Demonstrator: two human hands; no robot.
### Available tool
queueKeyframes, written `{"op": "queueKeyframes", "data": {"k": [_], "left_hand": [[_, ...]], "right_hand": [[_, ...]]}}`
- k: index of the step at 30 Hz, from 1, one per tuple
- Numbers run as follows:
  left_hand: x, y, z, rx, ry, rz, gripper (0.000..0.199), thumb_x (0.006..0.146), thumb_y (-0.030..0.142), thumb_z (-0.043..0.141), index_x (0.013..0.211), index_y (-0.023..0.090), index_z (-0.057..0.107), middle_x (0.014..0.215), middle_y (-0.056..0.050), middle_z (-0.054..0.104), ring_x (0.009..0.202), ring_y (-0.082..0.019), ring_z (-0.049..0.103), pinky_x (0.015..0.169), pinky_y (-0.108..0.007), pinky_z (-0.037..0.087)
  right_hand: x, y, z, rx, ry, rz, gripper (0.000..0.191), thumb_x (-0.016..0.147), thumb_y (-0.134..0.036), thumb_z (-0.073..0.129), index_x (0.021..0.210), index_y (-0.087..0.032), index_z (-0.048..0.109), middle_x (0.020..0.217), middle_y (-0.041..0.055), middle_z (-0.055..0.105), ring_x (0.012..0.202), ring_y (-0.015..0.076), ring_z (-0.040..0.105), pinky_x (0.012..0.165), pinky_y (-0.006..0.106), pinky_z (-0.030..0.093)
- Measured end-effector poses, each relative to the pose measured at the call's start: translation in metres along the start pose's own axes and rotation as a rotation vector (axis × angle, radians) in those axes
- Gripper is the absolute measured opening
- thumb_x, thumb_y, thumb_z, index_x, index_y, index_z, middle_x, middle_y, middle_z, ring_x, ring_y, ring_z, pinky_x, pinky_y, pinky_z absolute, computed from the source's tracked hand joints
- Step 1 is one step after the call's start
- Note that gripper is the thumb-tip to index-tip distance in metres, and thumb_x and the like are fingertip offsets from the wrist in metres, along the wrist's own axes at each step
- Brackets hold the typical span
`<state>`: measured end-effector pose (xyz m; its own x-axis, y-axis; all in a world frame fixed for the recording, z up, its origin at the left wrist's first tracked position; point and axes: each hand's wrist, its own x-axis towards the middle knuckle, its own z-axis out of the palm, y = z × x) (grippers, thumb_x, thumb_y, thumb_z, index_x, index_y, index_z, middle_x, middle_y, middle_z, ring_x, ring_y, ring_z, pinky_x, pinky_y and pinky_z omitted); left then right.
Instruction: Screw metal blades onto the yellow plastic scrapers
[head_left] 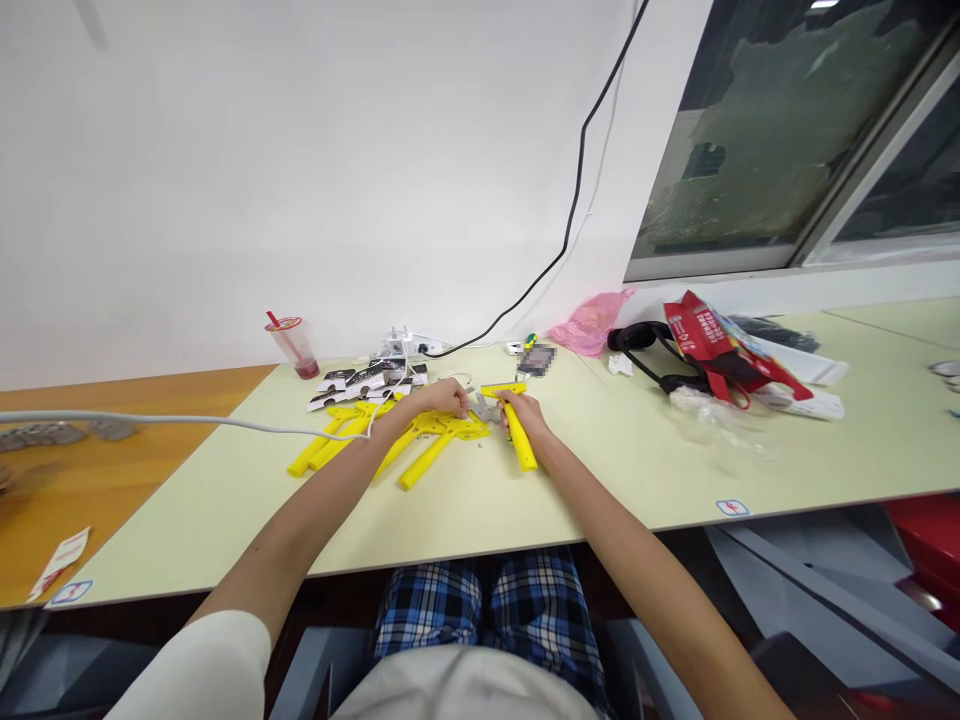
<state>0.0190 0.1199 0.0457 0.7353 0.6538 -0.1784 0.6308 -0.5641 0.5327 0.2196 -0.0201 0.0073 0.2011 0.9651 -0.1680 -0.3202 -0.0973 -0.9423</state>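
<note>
My right hand (525,414) is closed around a yellow scraper-like tool (523,440), its handle pointing toward me and its flat head at the top. To the left, my left hand (448,398) has its fingers pressed together above the heads of other yellow tools (429,460); what its fingertips hold, if anything, is too small to make out. Small grey metal pieces (484,408) lie between the two hands. Several more yellow tools (322,446) lie partly under my left forearm.
Black-and-white cards (367,380), a cup with a red straw (297,348) and a power strip (420,344) stand along the wall. A pink bag (592,322), black headphones (637,340) and a red package (712,345) lie right. A white cable (225,422) crosses left.
</note>
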Motion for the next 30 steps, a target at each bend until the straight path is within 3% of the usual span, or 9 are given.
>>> {"op": "queueKeyframes", "data": {"k": [8,23,30], "left_hand": [[0.000,-0.002,-0.004,0.012,0.003,0.017,0.019,0.067,0.032,0.088,0.080,0.018,0.087,0.066,-0.001,0.069,0.072,-0.019,0.059,0.072,-0.029,0.046],[-0.003,0.003,-0.016,0.141,-0.102,0.042,0.023,0.070,0.026,0.083,0.092,0.019,0.087,0.074,0.000,0.071,0.072,-0.018,0.058,0.072,-0.028,0.044],[0.011,0.014,-0.002,0.065,0.077,0.185,0.032,0.080,0.040,0.076,0.100,0.017,0.086,0.071,0.001,0.062,0.069,-0.018,0.055,0.064,-0.028,0.038]], "right_hand": [[0.001,0.003,-0.002,0.000,-0.005,-0.001,0.027,0.089,-0.035,0.078,0.072,-0.023,0.060,0.049,-0.0009,0.057,0.040,0.0132,0.049,0.038,0.024,0.042],[0.002,0.004,-0.002,0.023,-0.035,-0.033,0.024,0.088,-0.033,0.077,0.075,-0.022,0.061,0.051,-0.0009,0.060,0.038,0.0128,0.050,0.037,0.025,0.041],[0.003,0.004,-0.003,0.084,0.062,-0.063,0.022,0.087,-0.030,0.079,0.079,-0.023,0.059,0.056,-0.0018,0.064,0.040,0.0122,0.050,0.039,0.025,0.045]]}}
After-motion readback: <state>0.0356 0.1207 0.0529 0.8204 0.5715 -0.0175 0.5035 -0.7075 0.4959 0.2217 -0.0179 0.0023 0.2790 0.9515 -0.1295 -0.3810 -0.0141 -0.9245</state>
